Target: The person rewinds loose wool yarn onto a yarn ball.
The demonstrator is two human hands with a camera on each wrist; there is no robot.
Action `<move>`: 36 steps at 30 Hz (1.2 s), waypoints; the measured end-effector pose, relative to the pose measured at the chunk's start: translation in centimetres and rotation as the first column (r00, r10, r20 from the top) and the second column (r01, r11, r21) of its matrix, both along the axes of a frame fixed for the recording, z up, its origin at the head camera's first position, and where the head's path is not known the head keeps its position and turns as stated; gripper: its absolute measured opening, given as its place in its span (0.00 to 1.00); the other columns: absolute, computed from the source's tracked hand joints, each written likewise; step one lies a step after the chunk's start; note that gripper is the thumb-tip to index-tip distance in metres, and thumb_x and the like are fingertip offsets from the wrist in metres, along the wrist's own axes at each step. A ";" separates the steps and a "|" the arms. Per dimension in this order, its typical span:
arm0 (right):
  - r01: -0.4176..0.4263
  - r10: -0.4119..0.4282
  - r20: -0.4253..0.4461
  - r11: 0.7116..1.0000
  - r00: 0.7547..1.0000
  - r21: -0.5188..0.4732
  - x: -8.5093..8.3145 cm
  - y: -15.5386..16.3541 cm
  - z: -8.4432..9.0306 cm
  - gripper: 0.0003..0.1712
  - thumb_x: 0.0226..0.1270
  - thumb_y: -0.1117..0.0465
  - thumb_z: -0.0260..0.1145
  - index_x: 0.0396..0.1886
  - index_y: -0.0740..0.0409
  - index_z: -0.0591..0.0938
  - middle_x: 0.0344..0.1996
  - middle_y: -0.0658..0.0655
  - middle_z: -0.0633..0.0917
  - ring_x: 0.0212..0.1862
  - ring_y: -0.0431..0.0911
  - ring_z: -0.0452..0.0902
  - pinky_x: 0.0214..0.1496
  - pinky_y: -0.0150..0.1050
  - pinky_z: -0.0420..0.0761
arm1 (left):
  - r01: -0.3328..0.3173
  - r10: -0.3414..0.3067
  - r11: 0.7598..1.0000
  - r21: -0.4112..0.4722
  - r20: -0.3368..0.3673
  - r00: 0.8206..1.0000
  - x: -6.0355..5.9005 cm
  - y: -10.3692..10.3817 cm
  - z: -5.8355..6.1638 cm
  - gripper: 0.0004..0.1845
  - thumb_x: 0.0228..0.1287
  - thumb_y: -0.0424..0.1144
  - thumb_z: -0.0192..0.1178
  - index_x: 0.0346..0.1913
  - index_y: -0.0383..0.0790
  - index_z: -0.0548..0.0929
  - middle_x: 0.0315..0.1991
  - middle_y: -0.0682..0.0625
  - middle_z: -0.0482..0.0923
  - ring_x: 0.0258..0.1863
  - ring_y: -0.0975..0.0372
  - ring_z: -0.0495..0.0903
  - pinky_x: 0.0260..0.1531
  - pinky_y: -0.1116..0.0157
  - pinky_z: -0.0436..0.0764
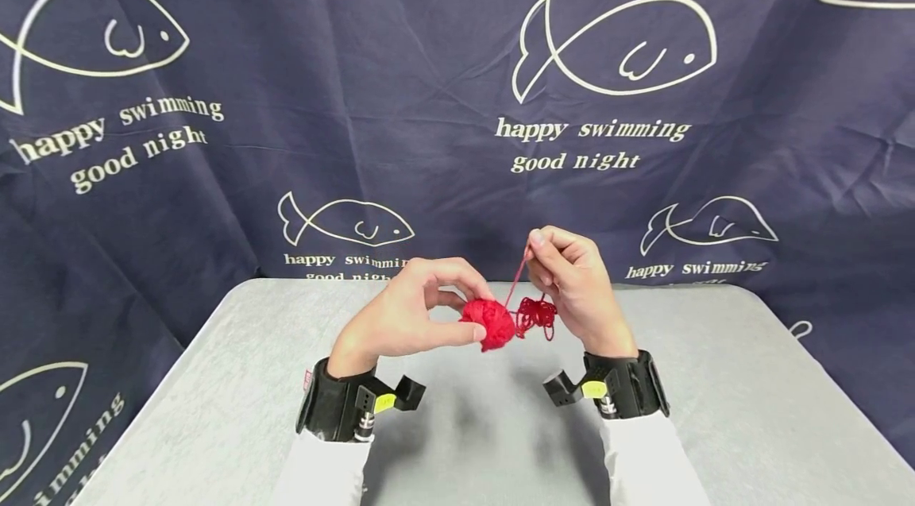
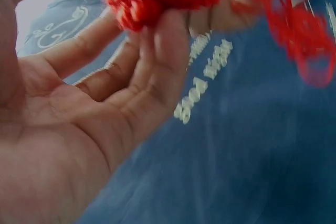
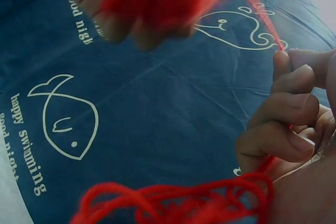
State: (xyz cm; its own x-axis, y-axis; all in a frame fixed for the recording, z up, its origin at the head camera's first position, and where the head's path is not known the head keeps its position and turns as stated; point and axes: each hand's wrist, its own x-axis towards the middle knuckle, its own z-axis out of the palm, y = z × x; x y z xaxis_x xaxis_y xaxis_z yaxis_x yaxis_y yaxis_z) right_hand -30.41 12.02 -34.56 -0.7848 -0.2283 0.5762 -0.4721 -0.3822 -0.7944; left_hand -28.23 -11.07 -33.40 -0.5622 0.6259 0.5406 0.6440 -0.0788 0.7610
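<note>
Left hand [image 1: 400,315] gripping a red yarn ball [image 1: 489,322] between thumb and curled fingertips, keeping it lifted above the grey table [image 1: 214,411]. Right hand [image 1: 575,291] pinching a taut strand [image 1: 516,280] at the raised fingertips, just beside the ball on its right. Fuzzy, roughly round ball looking soft and matted; loose tangle of loops [image 1: 538,315] dangling below the right palm, touching the ball's edge. Dark blue cloth [image 1: 429,93] with white fish outlines and lettering hanging behind, creased. Black wrist straps [image 1: 336,407] sitting on white sleeves.
</note>
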 end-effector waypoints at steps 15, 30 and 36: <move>0.064 0.008 -0.159 0.895 0.987 0.442 0.1 -1.7 -0.8 0.13 0.76 0.64 0.62 0.28 0.61 0.82 0.15 0.53 0.70 0.17 0.43 0.61 0.15 0.36 0.59 | -0.178 -0.042 0.697 0.694 0.288 0.957 0.5 1.9 0.7 0.18 0.59 0.18 0.55 0.45 0.38 0.87 0.40 0.46 0.84 0.40 0.59 0.84 0.45 0.62 0.86; 0.119 -0.006 -0.205 0.830 0.979 0.544 2.1 -2.1 0.0 0.11 0.75 0.64 0.63 0.29 0.53 0.83 0.14 0.58 0.74 0.14 0.49 0.68 0.12 0.34 0.65 | -0.653 0.697 0.584 0.483 0.115 0.708 -1.4 0.6 -0.4 0.15 0.55 0.23 0.70 0.48 0.28 0.85 0.40 0.43 0.81 0.38 0.58 0.84 0.42 0.68 0.85; 0.123 -0.060 -0.181 0.924 0.982 0.362 1.6 -1.2 0.1 0.10 0.74 0.68 0.61 0.30 0.63 0.82 0.13 0.54 0.69 0.15 0.43 0.62 0.10 0.37 0.59 | -0.651 0.668 0.734 0.193 -0.035 0.743 -1.4 -0.4 -0.9 0.13 0.54 0.25 0.71 0.44 0.33 0.86 0.39 0.45 0.81 0.36 0.59 0.86 0.41 0.64 0.86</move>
